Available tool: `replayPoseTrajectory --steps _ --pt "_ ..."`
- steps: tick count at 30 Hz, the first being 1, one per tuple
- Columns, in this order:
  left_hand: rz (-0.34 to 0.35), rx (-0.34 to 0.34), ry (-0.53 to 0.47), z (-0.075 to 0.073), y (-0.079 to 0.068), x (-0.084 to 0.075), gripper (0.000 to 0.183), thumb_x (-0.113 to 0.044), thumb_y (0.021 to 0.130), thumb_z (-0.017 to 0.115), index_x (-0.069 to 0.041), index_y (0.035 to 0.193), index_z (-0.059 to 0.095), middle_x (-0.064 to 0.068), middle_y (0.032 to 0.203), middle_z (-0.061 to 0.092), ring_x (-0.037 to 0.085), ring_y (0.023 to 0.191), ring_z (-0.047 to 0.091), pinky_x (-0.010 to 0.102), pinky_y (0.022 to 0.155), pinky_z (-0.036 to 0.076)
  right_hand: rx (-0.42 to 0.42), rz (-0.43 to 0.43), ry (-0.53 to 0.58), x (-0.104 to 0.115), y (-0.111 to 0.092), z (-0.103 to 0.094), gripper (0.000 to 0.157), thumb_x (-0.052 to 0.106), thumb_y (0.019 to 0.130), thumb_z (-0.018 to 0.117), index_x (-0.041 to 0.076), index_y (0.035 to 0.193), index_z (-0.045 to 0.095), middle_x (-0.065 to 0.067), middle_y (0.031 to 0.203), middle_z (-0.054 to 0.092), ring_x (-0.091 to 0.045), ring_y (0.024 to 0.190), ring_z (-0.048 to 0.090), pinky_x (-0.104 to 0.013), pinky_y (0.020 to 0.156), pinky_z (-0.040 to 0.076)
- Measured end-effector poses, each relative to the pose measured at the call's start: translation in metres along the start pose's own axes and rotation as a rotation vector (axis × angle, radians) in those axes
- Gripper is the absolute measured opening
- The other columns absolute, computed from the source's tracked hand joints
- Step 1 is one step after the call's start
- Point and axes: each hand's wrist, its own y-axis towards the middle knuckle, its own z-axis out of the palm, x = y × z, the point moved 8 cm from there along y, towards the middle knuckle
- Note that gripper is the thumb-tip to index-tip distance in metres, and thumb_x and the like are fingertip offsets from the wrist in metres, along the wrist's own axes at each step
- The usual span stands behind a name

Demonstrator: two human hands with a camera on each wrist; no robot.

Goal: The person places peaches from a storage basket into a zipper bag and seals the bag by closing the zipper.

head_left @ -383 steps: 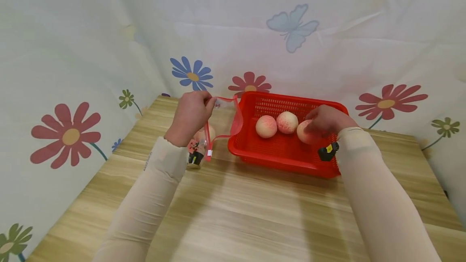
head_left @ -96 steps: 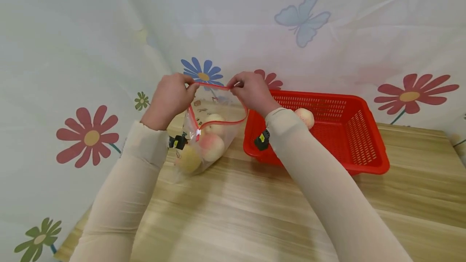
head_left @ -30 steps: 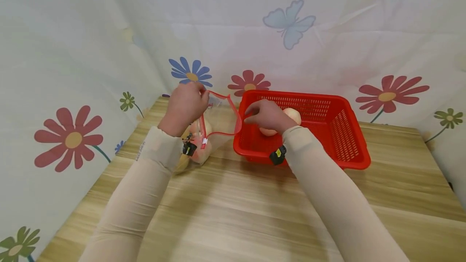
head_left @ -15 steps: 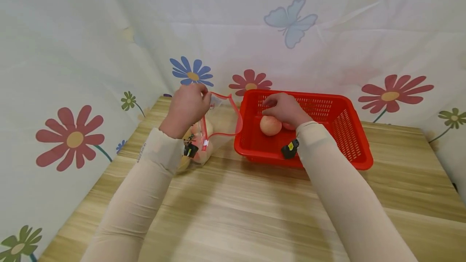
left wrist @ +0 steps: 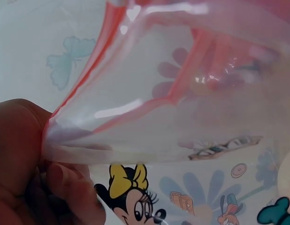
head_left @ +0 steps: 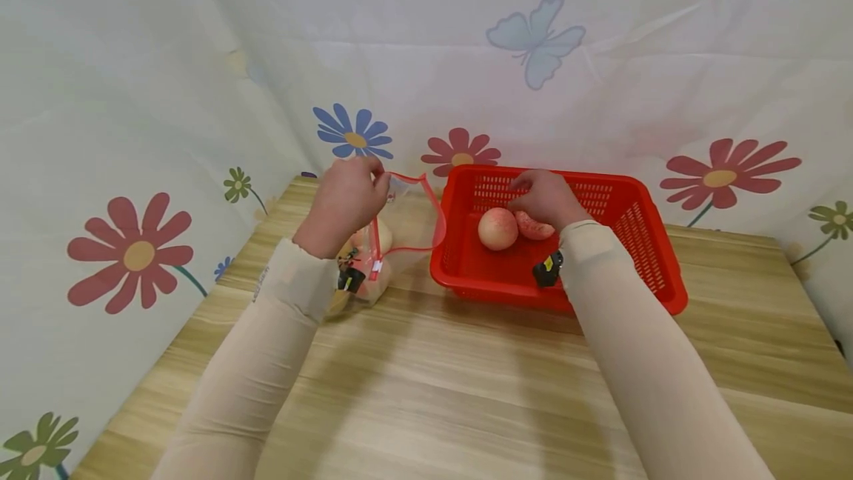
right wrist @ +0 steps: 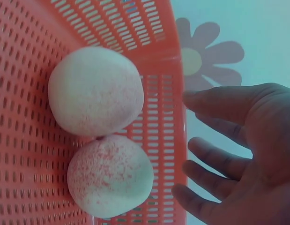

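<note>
My left hand [head_left: 349, 202] pinches the red-edged rim of a clear zip bag [head_left: 415, 219], its mouth spread toward the basket. Peaches sit low in the bag, partly covered by the hand and wrist camera. In the left wrist view, thumb and fingers grip the plastic bag [left wrist: 135, 110], which bears cartoon prints. Two pink-white peaches lie touching in the red basket: one peach [head_left: 497, 229] on the left, the other peach [head_left: 535, 227] partly under my right hand [head_left: 549, 198]. That hand holds nothing; the right wrist view shows its fingers [right wrist: 215, 161] spread, apart from both peaches.
The red perforated basket [head_left: 496, 289] stands right of the bag, near the back of the wood-grain table [head_left: 426, 391]. Behind it hangs a floral-printed curtain [head_left: 426, 35]. A black wrist camera [head_left: 548, 270] sits under the right wrist, above the basket.
Earlier both hands held the bag's mouth; my right hand has since left it and moved right over the basket's peaches. Three peaches showed in the basket at first, two now. The left hand keeps its grip.
</note>
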Motion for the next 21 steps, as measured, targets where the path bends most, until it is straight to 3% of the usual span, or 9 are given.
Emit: replayPoseTrajectory --steps 11,21 --pt "-0.005 0.009 -0.003 -0.001 -0.003 0.0 0.026 -0.024 0.097 0.051 -0.006 0.101 0.068 0.007 0.068 0.062 0.02 0.052 0.054 0.029 0.052 0.043 0.039 0.084 0.011 -0.019 0.003 0.001 0.052 0.015 0.089 0.065 0.009 0.138 0.05 -0.018 0.141 0.048 -0.038 0.119 0.047 -0.058 0.102 0.042" --pt "0.011 -0.025 -0.003 -0.002 -0.005 0.0 0.025 -0.025 0.097 0.053 -0.005 0.099 0.068 0.007 0.064 0.06 0.02 0.05 0.053 0.028 0.049 0.041 0.086 0.153 0.018 -0.032 0.006 0.006 0.065 0.014 0.086 0.069 0.01 0.145 0.043 -0.019 0.146 0.044 -0.04 0.123 0.043 -0.06 0.102 0.041"
